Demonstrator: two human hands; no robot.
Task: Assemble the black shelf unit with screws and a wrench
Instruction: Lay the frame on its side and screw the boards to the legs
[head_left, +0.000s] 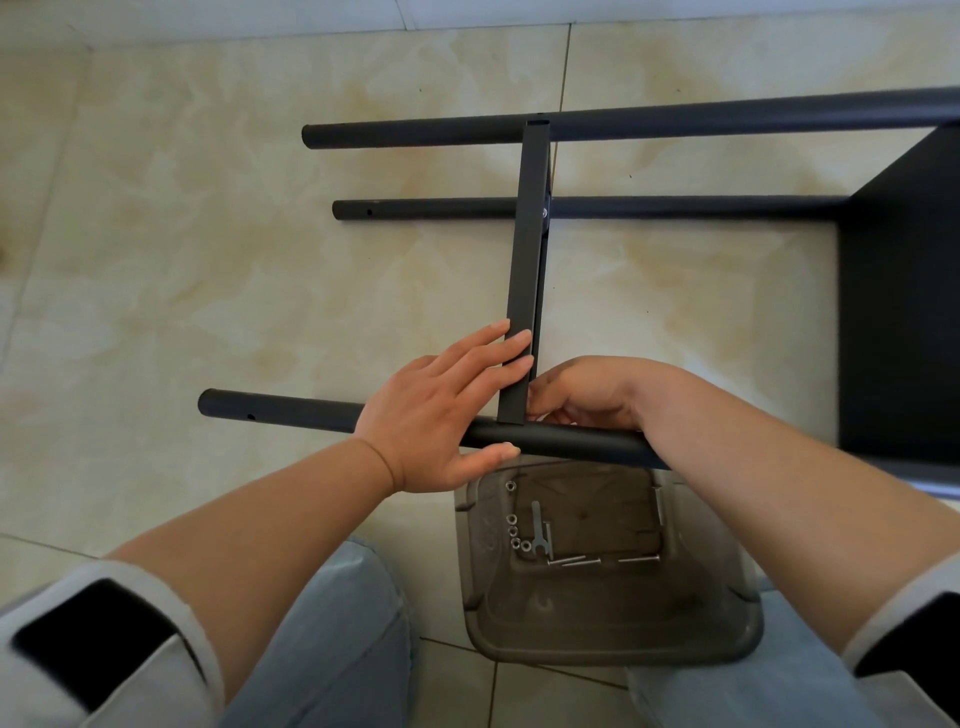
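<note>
Left hand (439, 415) flat against crossbar (524, 291), fingers straight, thumb under near tube (291, 413). Right hand (587, 395) curled behind crossbar; fingertips hidden, grip unclear. Shelf panel (904, 312) cut off at right.

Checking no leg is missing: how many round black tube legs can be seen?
3: the far tube beyond the crossbar's top end, the middle tube behind the crossbar, the near tube under both hands. A fourth may be hidden.
</note>
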